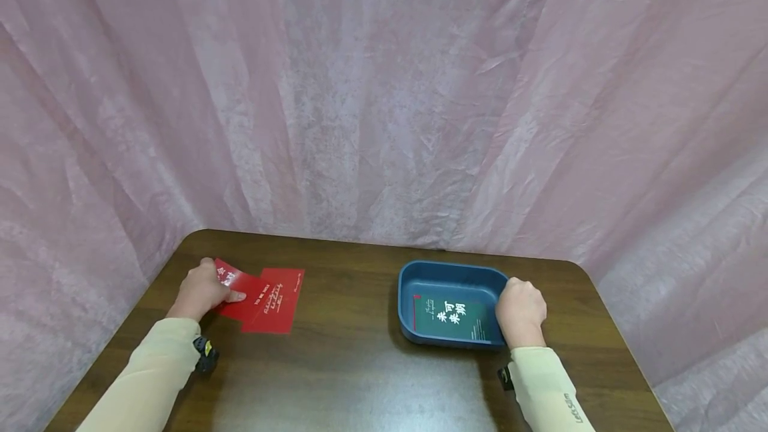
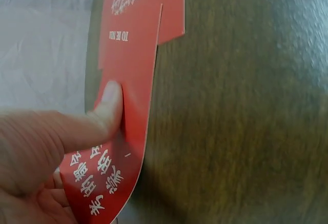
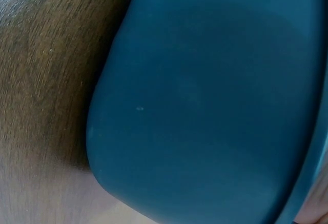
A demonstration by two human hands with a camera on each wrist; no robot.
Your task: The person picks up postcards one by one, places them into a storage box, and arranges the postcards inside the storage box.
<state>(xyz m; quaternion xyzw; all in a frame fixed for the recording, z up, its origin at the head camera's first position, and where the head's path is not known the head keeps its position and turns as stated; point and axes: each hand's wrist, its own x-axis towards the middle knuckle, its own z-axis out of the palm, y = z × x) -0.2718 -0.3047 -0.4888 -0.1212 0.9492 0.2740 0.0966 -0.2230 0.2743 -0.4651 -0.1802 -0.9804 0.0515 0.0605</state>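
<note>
At the left of the table, my left hand (image 1: 201,291) pinches a red card (image 1: 251,295) printed with white writing. The left wrist view shows the thumb (image 2: 110,101) on top of the card and fingers underneath, with its near end bending upward. Its other end overlaps a second red card (image 1: 289,315) lying on the table. To the right, my right hand (image 1: 521,309) grips the right rim of a dark blue plastic tray (image 1: 453,267). Inside lies a green card (image 1: 429,319) with white characters. In the right wrist view the tray's outer wall (image 3: 200,106) fills most of the picture.
The brown wooden table (image 1: 354,312) has rounded far corners. Pink curtain cloth (image 1: 384,99) hangs behind it and at both sides. Between the red cards and the tray lies a stretch of bare wood.
</note>
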